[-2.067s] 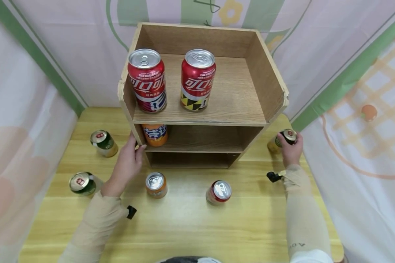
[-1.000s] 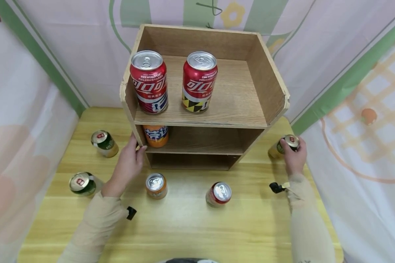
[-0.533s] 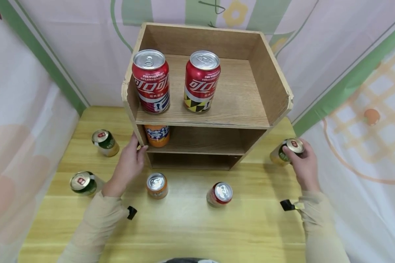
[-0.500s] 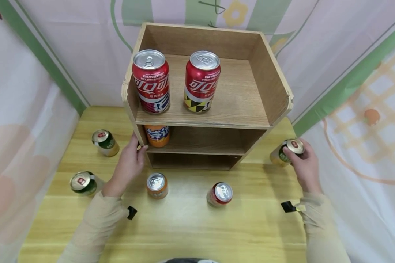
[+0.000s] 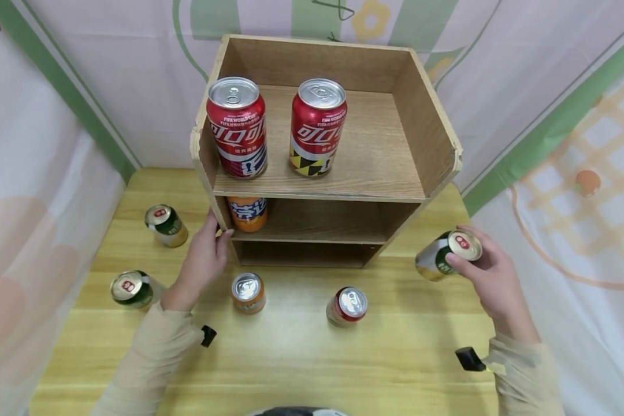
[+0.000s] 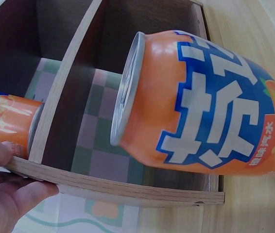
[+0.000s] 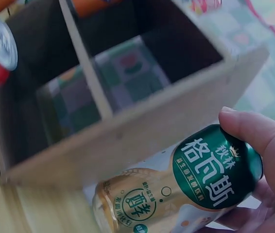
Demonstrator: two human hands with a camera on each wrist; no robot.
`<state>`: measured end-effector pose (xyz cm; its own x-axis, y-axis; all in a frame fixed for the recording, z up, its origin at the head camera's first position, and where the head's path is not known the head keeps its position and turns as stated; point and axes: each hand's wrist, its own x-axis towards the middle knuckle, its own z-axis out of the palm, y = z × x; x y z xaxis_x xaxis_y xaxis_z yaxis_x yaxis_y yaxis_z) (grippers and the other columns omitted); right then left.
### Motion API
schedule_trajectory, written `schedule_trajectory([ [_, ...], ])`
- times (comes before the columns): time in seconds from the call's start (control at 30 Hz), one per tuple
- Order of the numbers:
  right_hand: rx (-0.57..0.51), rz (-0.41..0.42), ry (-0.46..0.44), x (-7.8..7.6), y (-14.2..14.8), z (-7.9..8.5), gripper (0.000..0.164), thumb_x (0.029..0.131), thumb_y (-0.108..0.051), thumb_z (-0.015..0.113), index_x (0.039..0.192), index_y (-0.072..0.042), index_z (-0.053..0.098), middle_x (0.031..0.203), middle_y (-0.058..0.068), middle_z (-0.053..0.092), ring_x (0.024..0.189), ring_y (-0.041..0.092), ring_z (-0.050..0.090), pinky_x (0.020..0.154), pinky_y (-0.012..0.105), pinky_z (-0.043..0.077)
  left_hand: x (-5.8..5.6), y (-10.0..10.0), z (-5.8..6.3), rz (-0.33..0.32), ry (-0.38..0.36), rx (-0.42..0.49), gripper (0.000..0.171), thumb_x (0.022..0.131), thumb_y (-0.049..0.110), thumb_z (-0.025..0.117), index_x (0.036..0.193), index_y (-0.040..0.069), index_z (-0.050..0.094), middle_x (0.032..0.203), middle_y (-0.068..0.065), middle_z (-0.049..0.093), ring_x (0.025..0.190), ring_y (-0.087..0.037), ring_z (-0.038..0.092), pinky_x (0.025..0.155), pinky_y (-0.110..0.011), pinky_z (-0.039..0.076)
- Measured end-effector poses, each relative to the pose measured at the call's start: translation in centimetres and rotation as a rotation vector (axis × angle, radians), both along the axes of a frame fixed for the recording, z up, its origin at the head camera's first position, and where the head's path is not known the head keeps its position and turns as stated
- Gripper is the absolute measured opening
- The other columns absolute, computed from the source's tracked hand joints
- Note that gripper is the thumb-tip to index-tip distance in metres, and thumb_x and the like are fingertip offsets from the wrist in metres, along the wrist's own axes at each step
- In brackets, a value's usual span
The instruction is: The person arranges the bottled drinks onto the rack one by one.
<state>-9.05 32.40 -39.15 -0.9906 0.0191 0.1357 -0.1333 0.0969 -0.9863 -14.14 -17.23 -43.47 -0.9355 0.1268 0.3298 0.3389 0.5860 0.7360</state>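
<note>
A wooden shelf unit (image 5: 379, 144) stands on the table. My left hand (image 5: 200, 266) grips the edge of its left side panel, thumb in front; the left wrist view shows the fingers (image 6: 35, 194) against the panel's outer side. Right of the shelf, my right hand (image 5: 494, 283) holds a green-and-gold drink can (image 5: 437, 259) near its top. That can is tilted, its base toward the shelf, and appears raised off the table. The right wrist view shows the can's label (image 7: 205, 170) beside the shelf's side wall.
Two red cola cans (image 5: 319, 127) stand on the top shelf, and an orange soda can (image 5: 248, 215) is at the middle level's left. Before the shelf stand another orange can (image 5: 248, 293) and a red can (image 5: 346, 306). Two green-and-gold cans (image 5: 166, 226) are at the left.
My right hand has drawn the green-and-gold can toward me, lifting and tilting it further. The left hand has stayed on the shelf's side panel.
</note>
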Motion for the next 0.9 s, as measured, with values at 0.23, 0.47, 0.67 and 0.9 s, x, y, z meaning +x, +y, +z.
schedule_trajectory([
  [0.23, -0.004, 0.120, 0.091, 1.9, -3.5, 2.5, 0.064, 0.086, 0.028, 0.058, 0.144, 0.001, 0.053, 0.122, 0.004, 0.063, 0.103, 0.009, 0.065, 0.083, 0.016, 0.057, -0.1, 0.0, 0.0, 0.000, -0.002, -0.003, 0.047, 0.104, -0.001, 0.051, 0.148, -0.006, 0.034, 0.134, -0.036, 0.056, 0.109, -0.047, 0.064, 0.083, -0.056, 0.060],
  [0.47, 0.023, 0.288, 0.090, 2.0, -8.1, 3.8, 0.069, 0.082, 0.027, 0.063, 0.145, 0.002, 0.050, 0.124, 0.006, 0.063, 0.105, 0.013, 0.064, 0.087, 0.021, 0.058, -0.1, 0.0, 0.2, -0.005, -0.011, 0.013, 0.047, 0.105, 0.000, 0.050, 0.148, -0.005, 0.033, 0.134, -0.037, 0.055, 0.104, -0.047, 0.065, 0.078, -0.055, 0.060],
  [0.67, 0.035, 0.421, 0.076, 1.4, -12.0, 3.5, 0.064, 0.084, 0.018, 0.070, 0.143, 0.006, 0.048, 0.126, 0.007, 0.062, 0.106, 0.015, 0.064, 0.089, 0.025, 0.058, -0.2, 0.1, 0.2, -0.004, -0.023, 0.012, 0.046, 0.105, 0.000, 0.051, 0.148, -0.005, 0.035, 0.133, -0.036, 0.056, 0.105, -0.047, 0.064, 0.081, -0.055, 0.060],
  [0.9, 0.101, 0.462, -0.014, 1.1, -15.6, 2.8, 0.061, 0.086, 0.003, 0.078, 0.141, -0.003, 0.054, 0.124, 0.009, 0.062, 0.100, 0.019, 0.066, 0.082, 0.030, 0.061, 0.0, 0.2, 0.3, 0.000, -0.021, 0.007, 0.045, 0.104, 0.000, 0.051, 0.146, -0.005, 0.036, 0.132, -0.037, 0.056, 0.107, -0.048, 0.064, 0.081, -0.056, 0.060],
])
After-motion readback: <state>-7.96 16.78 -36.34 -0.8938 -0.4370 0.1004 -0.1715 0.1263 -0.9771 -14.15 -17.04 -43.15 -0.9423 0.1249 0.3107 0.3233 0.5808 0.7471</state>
